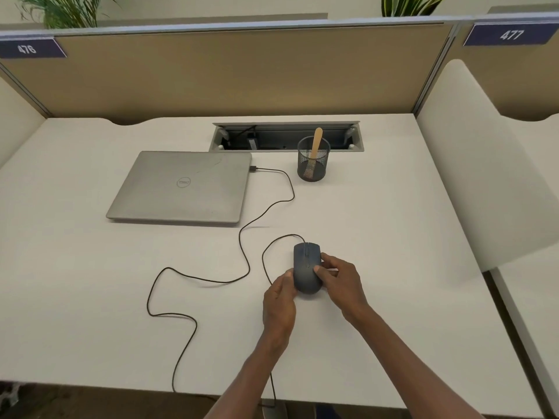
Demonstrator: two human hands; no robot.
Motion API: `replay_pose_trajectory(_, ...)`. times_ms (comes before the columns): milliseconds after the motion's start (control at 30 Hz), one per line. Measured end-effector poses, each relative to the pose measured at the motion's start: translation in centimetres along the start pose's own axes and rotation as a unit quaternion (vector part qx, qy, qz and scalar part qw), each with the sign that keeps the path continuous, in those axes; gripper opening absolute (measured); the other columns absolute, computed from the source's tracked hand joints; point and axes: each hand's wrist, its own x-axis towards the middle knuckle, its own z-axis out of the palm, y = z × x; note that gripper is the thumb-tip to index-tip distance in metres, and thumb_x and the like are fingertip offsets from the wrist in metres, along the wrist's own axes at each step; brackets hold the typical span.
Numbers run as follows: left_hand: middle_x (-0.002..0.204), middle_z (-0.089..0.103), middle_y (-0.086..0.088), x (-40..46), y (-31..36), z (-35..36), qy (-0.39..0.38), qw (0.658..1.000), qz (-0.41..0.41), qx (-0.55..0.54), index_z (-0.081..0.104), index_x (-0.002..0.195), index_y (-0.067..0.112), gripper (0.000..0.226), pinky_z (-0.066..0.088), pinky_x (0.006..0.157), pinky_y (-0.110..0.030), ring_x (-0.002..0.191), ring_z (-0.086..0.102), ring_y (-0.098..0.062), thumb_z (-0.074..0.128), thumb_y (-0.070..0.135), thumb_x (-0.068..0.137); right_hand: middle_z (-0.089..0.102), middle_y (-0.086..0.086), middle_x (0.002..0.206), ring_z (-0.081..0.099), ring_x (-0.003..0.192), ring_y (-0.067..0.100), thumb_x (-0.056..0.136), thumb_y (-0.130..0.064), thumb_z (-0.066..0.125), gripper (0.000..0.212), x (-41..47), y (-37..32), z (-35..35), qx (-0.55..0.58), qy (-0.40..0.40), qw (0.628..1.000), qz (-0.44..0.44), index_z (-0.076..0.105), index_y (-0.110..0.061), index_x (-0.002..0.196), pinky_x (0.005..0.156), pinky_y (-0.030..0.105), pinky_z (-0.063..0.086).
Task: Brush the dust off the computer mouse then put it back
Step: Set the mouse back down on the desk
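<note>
Nearest me, both arms reach over the front edge of the white desk (pixel 90 297). My left hand (pixel 279 300) cups the rear left side of the dark mouse (pixel 307 267), fingers curled against it; my right hand (pixel 340 279) pinches its right flank, thumb on top. The mouse sits on the desk right of centre, well in from every edge. Its cable (pixel 193 278) loops leftward across open desktop, dips over the front edge, and runs up to the closed laptop (pixel 181 186). Beyond, a mesh cup (pixel 313 164) holds a wooden-handled brush (pixel 316 143), just before the cable tray (pixel 287 137) and the partition (pixel 242 71).
</note>
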Motion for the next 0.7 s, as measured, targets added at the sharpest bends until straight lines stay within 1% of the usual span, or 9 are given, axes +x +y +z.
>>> replay_pose_trajectory(67, 0.110, 0.078, 0.009, 0.2, -0.1, -0.1, -0.002, 1.000, -0.007, -0.001, 0.077, 0.110, 0.028, 0.032, 0.052, 0.103, -0.035, 0.113, 0.069, -0.013, 0.045, 0.028, 0.108, 0.072, 0.004, 0.097, 0.070, 0.097, 0.028, 0.097, -0.010, 0.061, 0.031, 0.1, 0.0, 0.1, -0.003, -0.006, 1.000, -0.004, 0.071, -0.015, 0.126, 0.094, 0.045, 0.056)
replay_pose_trajectory(133, 0.108, 0.078, 0.010, 0.3, -0.2, -0.2, 0.004, 1.000, -0.006, 0.009, 0.077, 0.107, 0.031, 0.032, 0.051, 0.102, -0.034, 0.113, 0.069, -0.013, 0.045, 0.030, 0.107, 0.071, 0.002, 0.094, 0.069, 0.096, 0.027, 0.097, -0.010, 0.061, 0.029, 0.2, -0.1, 0.2, -0.007, -0.011, 1.000, -0.006, 0.072, -0.013, 0.124, 0.093, 0.043, 0.054)
replay_pose_trajectory(267, 0.095, 0.077, 0.016, 0.7, -0.2, -0.4, 0.013, 1.000, 0.001, 0.019, 0.077, 0.084, 0.044, 0.039, 0.050, 0.094, -0.033, 0.100, 0.068, -0.011, 0.046, 0.035, 0.105, 0.071, 0.004, 0.089, 0.067, 0.087, 0.028, 0.097, -0.010, 0.061, 0.023, 0.4, -0.1, 0.6, -0.018, -0.008, 1.000, -0.012, 0.074, -0.011, 0.116, 0.087, 0.043, 0.054)
replay_pose_trajectory(367, 0.090, 0.070, 0.007, 1.0, -0.2, -0.5, 0.010, 1.000, -0.006, 0.015, 0.073, 0.075, 0.037, 0.041, 0.047, 0.089, -0.032, 0.091, 0.062, -0.014, 0.045, 0.038, 0.105, 0.071, 0.004, 0.088, 0.065, 0.084, 0.025, 0.097, -0.013, 0.061, 0.020, 0.5, -0.1, 0.9, -0.021, -0.004, 1.000, -0.012, 0.074, -0.012, 0.112, 0.080, 0.037, 0.052)
replay_pose_trajectory(467, 0.090, 0.070, 0.007, 1.2, -0.2, -0.5, 0.008, 1.000, -0.006, 0.019, 0.069, 0.075, 0.033, 0.041, 0.046, 0.091, -0.032, 0.091, 0.063, -0.014, 0.044, 0.040, 0.107, 0.072, 0.006, 0.093, 0.067, 0.089, 0.026, 0.098, -0.014, 0.060, 0.021, 0.8, -0.1, 1.1, -0.026, -0.007, 1.000, -0.007, 0.073, -0.011, 0.114, 0.085, 0.041, 0.054)
replay_pose_trajectory(500, 0.091, 0.070, 0.008, 1.3, -0.2, -0.6, 0.006, 1.000, -0.003, 0.021, 0.068, 0.076, 0.032, 0.041, 0.046, 0.092, -0.032, 0.092, 0.064, -0.013, 0.043, 0.041, 0.107, 0.071, 0.007, 0.092, 0.067, 0.087, 0.025, 0.098, -0.014, 0.060, 0.020, 0.9, -0.1, 1.0, -0.030, -0.009, 0.999, -0.007, 0.073, -0.010, 0.112, 0.084, 0.041, 0.054)
replay_pose_trajectory(567, 0.093, 0.075, 0.011, 1.4, -0.3, -0.5, 0.008, 1.000, 0.001, 0.025, 0.072, 0.079, 0.034, 0.042, 0.048, 0.094, -0.031, 0.097, 0.069, -0.010, 0.042, 0.040, 0.108, 0.069, 0.005, 0.083, 0.060, 0.077, 0.021, 0.097, -0.013, 0.060, 0.014, 1.0, -0.1, 1.0, -0.038, -0.014, 0.999, -0.009, 0.072, -0.009, 0.103, 0.075, 0.036, 0.049)
replay_pose_trajectory(600, 0.095, 0.076, 0.011, 1.4, -0.3, -0.5, 0.011, 1.000, 0.002, 0.027, 0.073, 0.081, 0.037, 0.042, 0.049, 0.095, -0.031, 0.100, 0.070, -0.009, 0.042, 0.039, 0.108, 0.066, 0.001, 0.077, 0.057, 0.072, 0.019, 0.096, -0.013, 0.060, 0.011, 1.1, -0.2, 0.9, -0.039, -0.015, 0.999, -0.007, 0.071, -0.010, 0.096, 0.072, 0.033, 0.046)
replay_pose_trajectory(700, 0.100, 0.077, 0.011, 1.5, -0.3, -0.5, 0.010, 1.000, 0.003, 0.027, 0.073, 0.087, 0.039, 0.038, 0.050, 0.098, -0.031, 0.104, 0.070, -0.007, 0.041, 0.037, 0.108, 0.058, -0.008, 0.067, 0.050, 0.066, 0.015, 0.096, -0.012, 0.060, 0.020, 1.4, -0.2, 0.9, -0.043, -0.019, 0.999, -0.002, 0.063, -0.019, 0.077, 0.066, 0.027, 0.040)
